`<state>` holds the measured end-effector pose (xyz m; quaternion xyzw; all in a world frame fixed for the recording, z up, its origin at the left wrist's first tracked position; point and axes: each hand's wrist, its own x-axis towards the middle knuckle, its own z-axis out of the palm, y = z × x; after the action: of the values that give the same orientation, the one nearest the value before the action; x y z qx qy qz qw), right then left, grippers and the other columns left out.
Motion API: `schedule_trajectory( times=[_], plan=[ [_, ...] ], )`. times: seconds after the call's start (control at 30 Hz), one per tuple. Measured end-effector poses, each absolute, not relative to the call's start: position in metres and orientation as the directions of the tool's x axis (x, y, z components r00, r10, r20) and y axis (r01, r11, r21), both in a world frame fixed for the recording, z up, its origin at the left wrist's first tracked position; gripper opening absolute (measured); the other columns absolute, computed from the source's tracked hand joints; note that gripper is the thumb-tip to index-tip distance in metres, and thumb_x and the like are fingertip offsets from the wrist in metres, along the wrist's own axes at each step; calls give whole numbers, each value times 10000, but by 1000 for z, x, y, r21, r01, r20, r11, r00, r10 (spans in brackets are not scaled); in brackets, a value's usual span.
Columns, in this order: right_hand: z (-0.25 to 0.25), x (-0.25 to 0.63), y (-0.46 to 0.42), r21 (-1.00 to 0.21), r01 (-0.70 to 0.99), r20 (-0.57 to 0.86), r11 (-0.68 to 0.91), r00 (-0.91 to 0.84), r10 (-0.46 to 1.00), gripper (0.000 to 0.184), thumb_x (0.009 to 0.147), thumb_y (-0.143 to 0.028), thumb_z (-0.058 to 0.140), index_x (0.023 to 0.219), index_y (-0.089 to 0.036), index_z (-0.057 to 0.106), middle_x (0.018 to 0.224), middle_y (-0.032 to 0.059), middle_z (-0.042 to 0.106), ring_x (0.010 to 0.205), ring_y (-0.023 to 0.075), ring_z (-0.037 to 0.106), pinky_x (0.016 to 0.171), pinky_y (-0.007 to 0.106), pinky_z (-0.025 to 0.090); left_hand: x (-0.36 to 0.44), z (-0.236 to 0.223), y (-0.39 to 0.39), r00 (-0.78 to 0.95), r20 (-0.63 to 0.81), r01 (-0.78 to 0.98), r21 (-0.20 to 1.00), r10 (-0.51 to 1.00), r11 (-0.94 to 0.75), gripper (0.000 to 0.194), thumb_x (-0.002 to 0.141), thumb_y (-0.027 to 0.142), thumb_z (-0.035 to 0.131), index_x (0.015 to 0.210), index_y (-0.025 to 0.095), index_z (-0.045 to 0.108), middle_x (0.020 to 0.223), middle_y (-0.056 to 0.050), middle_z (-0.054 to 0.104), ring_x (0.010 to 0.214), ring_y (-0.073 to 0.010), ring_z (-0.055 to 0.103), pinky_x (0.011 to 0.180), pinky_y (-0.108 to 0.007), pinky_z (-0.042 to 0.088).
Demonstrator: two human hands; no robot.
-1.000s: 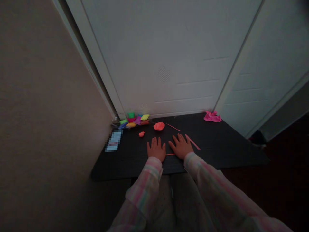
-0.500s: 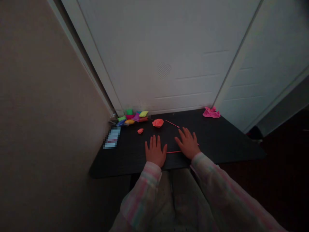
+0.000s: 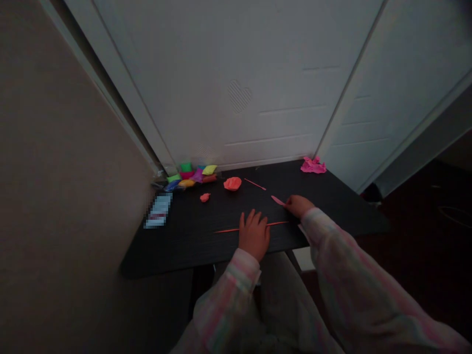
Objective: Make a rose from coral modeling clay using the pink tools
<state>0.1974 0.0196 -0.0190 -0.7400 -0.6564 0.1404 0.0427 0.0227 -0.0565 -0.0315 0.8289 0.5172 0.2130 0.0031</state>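
A long, thin orange clay roll (image 3: 226, 230) lies across the front of the black table. My left hand (image 3: 254, 235) rests over its middle with fingers spread, and both ends of the roll show on either side. To the right, my right hand (image 3: 299, 205) is closed on a pink modelling knife (image 3: 277, 200), whose flat tip points to the far left. A thinner pink modelling tool (image 3: 255, 184) lies farther back. Beyond my left hand are a ruffled orange clay piece (image 3: 232, 184) and a small orange clay lump (image 3: 205, 197).
Packets of coloured clay (image 3: 187, 183) lie along the back left of the black table (image 3: 169, 250). A pixelated pale rectangle (image 3: 158, 210) sits by the left edge. Crumpled pink material (image 3: 313, 165) lies at the back right corner. A white panelled door (image 3: 236, 59) stands behind.
My right hand has left the clay roll, moved right and closed on the pink knife. My left hand has shifted right to the roll's middle, uncovering its left end. The view has turned slightly.
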Motion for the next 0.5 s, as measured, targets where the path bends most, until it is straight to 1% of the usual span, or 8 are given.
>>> schedule_trajectory(
  times=[0.07, 0.13, 0.2, 0.27, 0.33, 0.4, 0.5],
  plan=[
    [-18, 197, 22, -250, 959, -167, -136, 96, 981, 229, 704, -310, 468, 621, -154, 613, 643, 60, 616, 611, 143, 556, 528, 224, 359, 25, -33, -53, 370, 348, 854, 237, 861, -463, 250, 782, 263, 353, 968, 224, 515, 1108, -30, 501, 1119, -178, 332, 965, -444, 183],
    [-17, 198, 20, -251, 956, -149, -153, 118, 982, 224, 719, -296, 448, 666, -145, 604, 687, 74, 621, 637, 152, 563, 535, 228, 356, 26, -33, -52, 378, 351, 846, 245, 857, -474, 244, 782, 260, 354, 954, 230, 525, 1094, -27, 512, 1113, -178, 341, 963, -451, 182],
    [-16, 200, 12, -252, 950, -113, -184, 160, 981, 238, 752, -276, 394, 782, -131, 580, 753, 87, 621, 676, 158, 567, 551, 231, 357, 26, -33, -53, 395, 361, 834, 245, 845, -495, 251, 786, 261, 348, 965, 236, 522, 1084, -27, 519, 1110, -177, 344, 964, -458, 173],
    [-16, 202, -2, -257, 942, -72, -213, 202, 977, 266, 780, -255, 339, 918, -117, 520, 819, 94, 613, 721, 158, 565, 572, 229, 360, 26, -32, -55, 416, 367, 822, 240, 832, -517, 262, 789, 259, 341, 985, 238, 513, 1082, -28, 522, 1112, -177, 341, 965, -465, 166],
    [-17, 201, -20, -286, 933, -10, -219, 225, 974, 290, 791, -237, 312, 1010, -111, 454, 841, 89, 608, 738, 157, 564, 589, 229, 365, 26, -31, -56, 434, 365, 812, 236, 823, -533, 268, 789, 256, 340, 1002, 241, 503, 1092, -26, 516, 1116, -177, 336, 964, -468, 163],
    [-19, 197, -41, -338, 924, 78, -179, 218, 973, 299, 789, -220, 307, 1048, -128, 424, 823, 69, 612, 718, 158, 569, 605, 233, 375, 27, -31, -55, 442, 360, 807, 240, 822, -539, 273, 789, 254, 342, 1019, 244, 489, 1100, -23, 510, 1118, -176, 332, 964, -468, 164],
    [-25, 183, -68, -364, 929, 152, -69, 133, 979, 308, 794, -233, 294, 1061, -162, 431, 917, 61, 597, 732, 155, 574, 636, 239, 397, 30, -33, -51, 422, 352, 812, 262, 835, -521, 270, 788, 255, 346, 1022, 239, 480, 1077, -15, 522, 1109, -174, 339, 961, -461, 174]
  ],
)
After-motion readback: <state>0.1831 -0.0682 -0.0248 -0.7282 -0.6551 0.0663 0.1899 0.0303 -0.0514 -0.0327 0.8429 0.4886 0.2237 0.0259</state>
